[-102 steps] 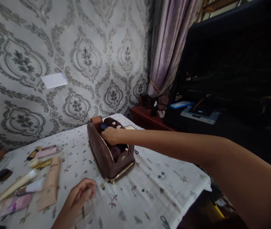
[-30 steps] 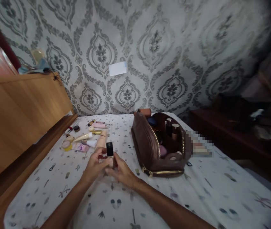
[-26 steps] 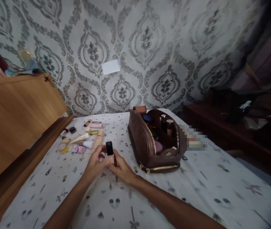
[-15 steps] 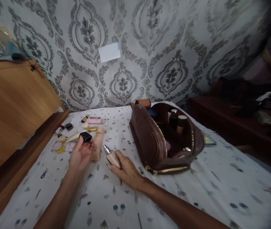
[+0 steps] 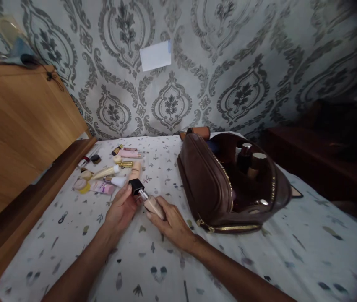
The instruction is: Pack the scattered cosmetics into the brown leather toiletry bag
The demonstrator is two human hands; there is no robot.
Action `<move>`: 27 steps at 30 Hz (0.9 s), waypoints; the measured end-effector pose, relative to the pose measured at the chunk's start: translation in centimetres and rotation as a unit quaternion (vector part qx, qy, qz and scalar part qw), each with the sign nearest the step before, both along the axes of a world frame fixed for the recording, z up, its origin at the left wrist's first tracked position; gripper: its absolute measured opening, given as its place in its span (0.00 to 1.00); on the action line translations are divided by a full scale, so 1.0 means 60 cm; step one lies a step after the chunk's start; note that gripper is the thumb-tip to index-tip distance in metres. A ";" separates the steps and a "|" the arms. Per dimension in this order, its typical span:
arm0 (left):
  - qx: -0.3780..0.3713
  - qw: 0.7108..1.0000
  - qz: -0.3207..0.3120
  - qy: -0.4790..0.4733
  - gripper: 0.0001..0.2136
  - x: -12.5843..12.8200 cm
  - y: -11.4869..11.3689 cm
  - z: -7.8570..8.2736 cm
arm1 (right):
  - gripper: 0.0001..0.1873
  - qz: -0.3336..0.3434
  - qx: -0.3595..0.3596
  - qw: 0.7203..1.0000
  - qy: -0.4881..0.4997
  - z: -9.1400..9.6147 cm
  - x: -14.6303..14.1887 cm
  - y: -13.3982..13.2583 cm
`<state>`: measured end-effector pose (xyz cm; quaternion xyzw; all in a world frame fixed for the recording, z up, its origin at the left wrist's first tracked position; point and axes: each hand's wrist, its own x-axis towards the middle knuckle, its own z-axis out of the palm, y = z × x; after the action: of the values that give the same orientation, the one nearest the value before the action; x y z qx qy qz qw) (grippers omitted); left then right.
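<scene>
My left hand (image 5: pixel 122 212) is closed on a square black cap (image 5: pixel 136 186), its open end turned toward the bottle. In my right hand (image 5: pixel 173 222) lies a foundation bottle (image 5: pixel 154 207) with beige liquid and a silver pump neck (image 5: pixel 143 194). The pump's tip is at the cap's mouth; whether it has entered I cannot tell. Behind the cap a beige tube (image 5: pixel 135 170) lies on the sheet, partly hidden. A white-capped tube or brush (image 5: pixel 115 180) and a pink tube (image 5: pixel 102 187) rest left of the cap.
An unzipped brown makeup bag (image 5: pixel 209 180) stands at right, with several bottles (image 5: pixel 256 164) inside. More cosmetics (image 5: pixel 105 172) lie at left on the patterned sheet (image 5: pixel 153 260). A wooden board (image 5: pixel 24 134) borders the left side; the papered wall (image 5: pixel 172 100) rises behind.
My left hand has brought the black cap right and down to the bottle's pump. The bottle stays in my right hand, moved slightly. The view has shifted a little.
</scene>
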<state>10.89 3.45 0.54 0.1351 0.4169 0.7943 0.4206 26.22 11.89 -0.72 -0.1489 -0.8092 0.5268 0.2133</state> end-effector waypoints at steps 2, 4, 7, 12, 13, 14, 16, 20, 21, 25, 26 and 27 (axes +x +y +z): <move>0.001 0.998 -0.014 0.055 0.14 0.005 -0.004 0.003 | 0.12 -0.002 0.002 1.000 -0.009 0.001 0.000 -0.001; -0.009 0.994 -0.028 0.103 0.16 0.009 -0.006 0.005 | 0.12 -0.005 0.010 1.000 -0.014 0.001 0.000 -0.003; -0.021 0.989 -0.029 0.145 0.18 0.011 -0.006 0.005 | 0.12 -0.015 0.022 0.999 -0.019 0.001 -0.001 -0.004; -0.038 0.977 -0.030 0.206 0.18 0.017 -0.007 0.001 | 0.12 -0.023 0.013 0.999 -0.023 -0.003 -0.001 -0.003; -0.040 0.974 -0.034 0.222 0.17 0.018 -0.009 0.001 | 0.13 -0.019 0.009 1.000 -0.021 -0.005 -0.001 -0.003; -0.040 0.970 -0.038 0.238 0.17 0.019 -0.011 0.002 | 0.13 -0.014 0.007 1.000 -0.019 -0.006 -0.001 -0.003; -0.038 0.962 -0.045 0.268 0.16 0.020 -0.015 0.004 | 0.13 -0.001 0.005 1.000 -0.013 -0.006 0.001 -0.003; -0.052 0.950 -0.037 0.305 0.15 0.021 -0.020 0.009 | 0.13 0.004 0.006 1.000 -0.001 -0.001 0.004 -0.006; -0.058 0.948 -0.029 0.311 0.16 0.022 -0.019 0.009 | 0.13 0.003 0.005 1.000 0.000 0.001 0.005 -0.007; -0.090 0.948 -0.024 0.303 0.23 0.030 -0.018 0.002 | 0.13 0.001 0.006 1.000 0.000 0.005 0.007 -0.006; -0.103 0.948 -0.032 0.298 0.25 0.032 -0.018 -0.001 | 0.13 0.000 0.009 1.000 -0.001 0.005 0.008 -0.006; -0.116 0.947 -0.041 0.296 0.27 0.033 -0.018 -0.004 | 0.14 -0.004 0.015 1.000 -0.004 0.005 0.008 -0.005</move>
<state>12.85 2.37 0.30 0.3313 0.6064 0.6466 0.3233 26.70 11.60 -0.43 -0.1511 -0.8173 0.5132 0.2139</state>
